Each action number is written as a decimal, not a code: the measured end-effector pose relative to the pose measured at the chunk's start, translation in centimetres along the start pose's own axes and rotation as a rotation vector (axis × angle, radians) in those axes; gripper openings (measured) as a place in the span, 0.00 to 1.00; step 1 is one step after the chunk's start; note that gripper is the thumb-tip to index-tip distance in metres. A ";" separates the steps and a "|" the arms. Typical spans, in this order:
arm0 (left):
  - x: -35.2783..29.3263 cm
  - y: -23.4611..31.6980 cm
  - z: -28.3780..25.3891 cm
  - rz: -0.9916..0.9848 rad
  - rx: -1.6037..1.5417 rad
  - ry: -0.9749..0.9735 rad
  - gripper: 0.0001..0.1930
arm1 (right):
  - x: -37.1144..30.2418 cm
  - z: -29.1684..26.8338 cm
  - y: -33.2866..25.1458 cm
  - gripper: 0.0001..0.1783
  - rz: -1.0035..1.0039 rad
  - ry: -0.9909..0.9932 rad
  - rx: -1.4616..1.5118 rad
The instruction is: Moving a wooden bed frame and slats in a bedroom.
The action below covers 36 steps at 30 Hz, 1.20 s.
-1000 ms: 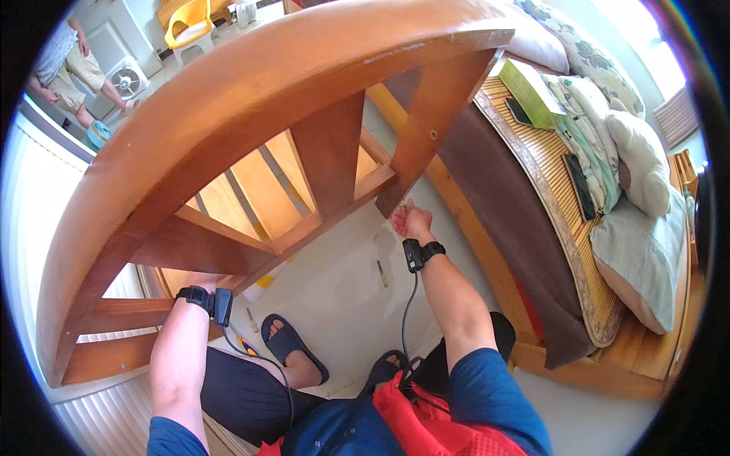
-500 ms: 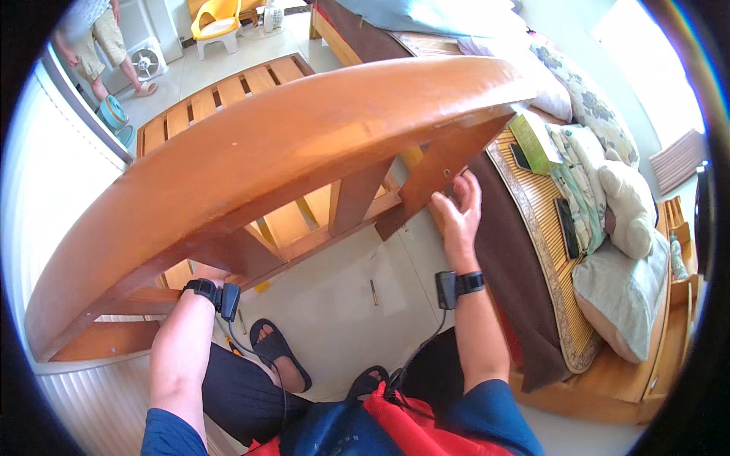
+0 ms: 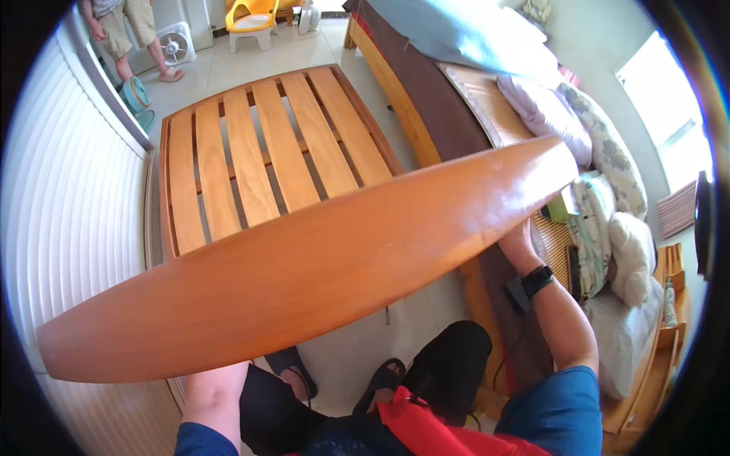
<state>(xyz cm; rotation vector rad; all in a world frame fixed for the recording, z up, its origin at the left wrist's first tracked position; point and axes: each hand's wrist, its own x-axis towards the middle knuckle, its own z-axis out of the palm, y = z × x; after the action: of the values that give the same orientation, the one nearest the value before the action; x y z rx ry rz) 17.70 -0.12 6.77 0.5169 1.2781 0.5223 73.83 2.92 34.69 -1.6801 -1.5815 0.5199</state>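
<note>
A long wooden bed headboard [image 3: 304,266] with a curved, glossy orange-brown top spans the view, slanting from low at the left to higher at the right. My right hand [image 3: 520,242] is closed at the underside of its right end; the board hides the fingers. My left forearm reaches up beneath the left part, and the board covers that hand entirely. Beyond the board lies a slatted wooden bed frame [image 3: 266,152] on the floor. Whether the two touch cannot be made out.
Along the right stands a bed [image 3: 411,114] with a mat, pillows and bedding. A white ribbed shutter [image 3: 84,175] borders the left. At the far left another person [image 3: 129,30] stands near a white fan [image 3: 175,44]. A yellow chair [image 3: 251,19] is at the back.
The headboard has tipped so its broad top faces me and its underside slats are hidden. My right hand has moved from a slat to the board's right end. My left hand has gone from sight.
</note>
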 end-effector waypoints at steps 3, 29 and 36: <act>1.7 1.1 3.0 -0.080 0.033 0.040 0.29 | 1.0 -0.5 2.6 0.15 -0.164 0.006 -0.034; 1.6 3.0 10.7 -0.355 0.085 0.221 0.25 | 0.5 -6.0 6.7 0.17 0.059 -0.050 0.012; 1.1 4.5 8.4 -0.237 0.059 0.195 0.21 | 2.0 -3.7 7.3 0.15 0.136 -0.120 -0.156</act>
<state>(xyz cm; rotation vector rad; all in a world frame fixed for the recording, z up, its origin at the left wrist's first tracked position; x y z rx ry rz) 25.73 3.49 10.50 0.3626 1.5226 0.3424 81.64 4.34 31.93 -1.9153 -1.6359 0.5894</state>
